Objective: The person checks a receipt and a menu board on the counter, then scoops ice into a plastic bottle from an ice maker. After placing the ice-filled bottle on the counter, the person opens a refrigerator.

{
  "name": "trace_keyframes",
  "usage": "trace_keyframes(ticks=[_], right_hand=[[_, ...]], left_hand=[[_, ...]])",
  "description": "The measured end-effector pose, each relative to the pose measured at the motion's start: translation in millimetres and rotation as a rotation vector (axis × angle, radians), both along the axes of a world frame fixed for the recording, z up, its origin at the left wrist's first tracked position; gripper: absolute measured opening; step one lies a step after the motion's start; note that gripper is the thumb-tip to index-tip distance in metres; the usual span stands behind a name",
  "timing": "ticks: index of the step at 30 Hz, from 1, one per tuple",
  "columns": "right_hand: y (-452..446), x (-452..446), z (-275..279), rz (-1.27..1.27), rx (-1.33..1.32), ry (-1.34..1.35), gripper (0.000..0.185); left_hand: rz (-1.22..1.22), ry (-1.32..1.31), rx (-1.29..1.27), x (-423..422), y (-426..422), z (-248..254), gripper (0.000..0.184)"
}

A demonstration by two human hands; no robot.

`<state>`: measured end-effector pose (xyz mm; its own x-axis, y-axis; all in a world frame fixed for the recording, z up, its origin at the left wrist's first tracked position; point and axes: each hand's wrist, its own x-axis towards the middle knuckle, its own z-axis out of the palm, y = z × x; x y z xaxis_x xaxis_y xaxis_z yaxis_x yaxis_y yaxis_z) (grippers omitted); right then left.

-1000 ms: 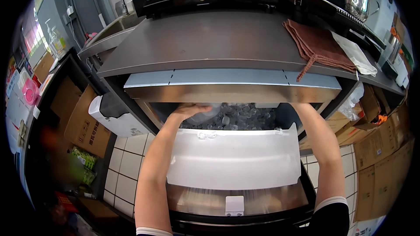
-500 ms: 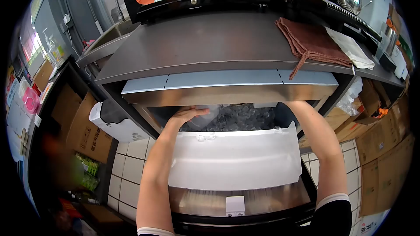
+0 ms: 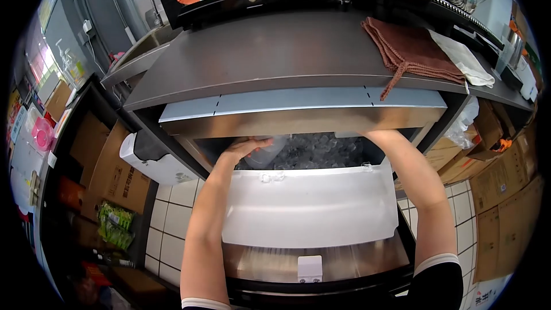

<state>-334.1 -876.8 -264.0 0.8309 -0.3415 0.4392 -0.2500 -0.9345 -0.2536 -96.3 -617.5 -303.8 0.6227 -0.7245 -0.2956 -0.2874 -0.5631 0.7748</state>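
Observation:
An ice machine's bin stands open in front of me, with clear ice cubes (image 3: 324, 150) inside and its white flap door (image 3: 310, 209) tilted toward me. My left hand (image 3: 252, 146) reaches into the bin's left side, closed round a translucent plastic container (image 3: 271, 154) that sits against the ice. On the right, my right hand (image 3: 376, 135) goes in beneath the machine's metal front panel (image 3: 310, 119); its fingers are hidden. Beside it a whitish edge (image 3: 346, 135) shows over the ice, too little of it to name.
Above the machine is a dark counter (image 3: 275, 51) with a folded brown cloth (image 3: 413, 51) and a white cloth (image 3: 462, 60). Cardboard boxes (image 3: 505, 195) stand at right. A white bin (image 3: 155, 158) is at left, near a shelf with green packets (image 3: 115, 224).
My right hand has shifted slightly left inside the bin, and the whitish edge near it has moved left too. My left hand keeps hold of the container. The view has tilted slightly.

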Motion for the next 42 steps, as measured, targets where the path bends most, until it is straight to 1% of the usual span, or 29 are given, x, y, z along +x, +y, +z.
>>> trace_keyframes(ticks=[4, 6, 7, 8, 9, 10, 13, 14, 15, 16, 18, 19, 20, 21, 22, 24, 26, 28, 29, 30, 32, 33, 35, 36, 38, 39, 40, 41, 42], right_hand=[[14, 11, -8, 0.029, -0.026, -0.049, 0.017], [21, 25, -26, 0.013, -0.009, -0.004, 0.018], [23, 32, -34, 0.004, 0.004, 0.025, 0.020], [35, 38, -29, -0.022, 0.029, 0.090, 0.023], [44, 37, -24, -0.072, 0.121, 0.228, 0.029], [45, 39, -27, -0.067, 0.125, 0.229, 0.029], [47, 45, -34, -0.045, 0.107, 0.212, 0.031], [49, 47, -34, -0.014, 0.167, 0.252, 0.031], [51, 47, -34, 0.015, 0.224, 0.292, 0.032], [47, 59, -73, 0.047, -0.148, -0.031, 0.024], [68, 74, -67, -0.049, -0.121, 0.015, 0.023], [76, 83, -63, -0.049, -0.118, 0.011, 0.023], [81, 92, -60, -0.045, -0.067, 0.318, 0.025], [84, 94, -59, -0.042, -0.016, 0.627, 0.027], [81, 95, -71, -0.047, -0.023, 0.625, 0.027], [73, 101, -105, -0.070, -0.095, 0.401, 0.024], [68, 97, -110, -0.059, -0.068, 0.423, 0.023], [55, 94, -113, -0.031, 0.159, 0.554, 0.018], [45, 94, -142, 0.040, 0.187, 0.476, 0.016], [41, 100, -156, 0.061, 0.425, 0.591, 0.016], [55, 103, -160, 0.074, 0.534, 0.547, 0.019], [57, 105, -160, 0.081, 0.544, 0.547, 0.019], [47, 106, -159, 0.278, 0.802, 0.525, 0.021], [44, 103, -160, 0.278, 0.802, 0.525, 0.021], [40, 93, -148, 0.385, 0.915, 0.423, 0.022], [32, 89, -141, 0.392, 0.853, 0.432, 0.023], [32, 78, -118, 0.347, 0.854, 0.422, 0.022], [25, 72, -105, 0.286, 0.782, 0.441, 0.021], [18, 63, -93, 0.267, 0.808, 0.369, 0.021]], left_hand=[[-0.025, 0.020, 0.085, 0, 9, 13, 0.050], [0.056, 0.179, -0.209, -5, 12, 13, 0.037], [0.070, 0.382, -0.306, -4, 12, 13, 0.024], [0.075, 0.378, -0.309, 5, 11, 6, 0.024], [0.022, 0.525, -0.414, 15, 12, -6, 0.022], [-0.034, 0.670, -0.519, 16, 12, -4, 0.020], [0.008, 0.721, -0.563, 14, 18, 3, 0.019], [0.017, 0.729, -0.557, 12, 16, 2, 0.019], [0.112, 0.475, -0.427, 11, 13, 3, 0.020], [0.197, 0.215, -0.301, 11, 10, 4, 0.021], [0.172, 0.229, -0.324, 14, 11, 4, 0.023], [0.205, 0.260, -0.384, 18, 12, 2, 0.023], [0.242, 0.297, -0.441, 22, 14, -5, 0.024], [0.187, 0.175, -0.293, 33, 11, -7, 0.028], [0.181, 0.121, -0.262, 34, 8, -9, 0.029], [0.184, 0.036, -0.236, 32, 7, -5, 0.030], [0.184, -0.021, -0.213, 28, 7, -4, 0.031], [0.183, -0.067, -0.201, 25, 7, -1, 0.032], [0.183, -0.090, -0.200, 24, 8, 0, 0.032], [0.182, -0.118, -0.202, 23, 7, 2, 0.033], [0.183, -0.182, -0.199, 18, 8, 8, 0.034], [0.184, -0.220, -0.196, 16, 9, 11, 0.034], [0.185, -0.281, -0.190, 11, 11, 19, 0.035], [0.182, -0.306, -0.184, 9, 12, 23, 0.036], [0.174, -0.351, -0.167, 7, 14, 30, 0.037], [0.167, -0.373, -0.153, 6, 15, 32, 0.038], [0.156, -0.390, -0.139, 4, 15, 34, 0.039], [0.139, -0.402, -0.121, 2, 15, 35, 0.039], [0.124, -0.411, -0.106, -1, 13, 35, 0.040]])
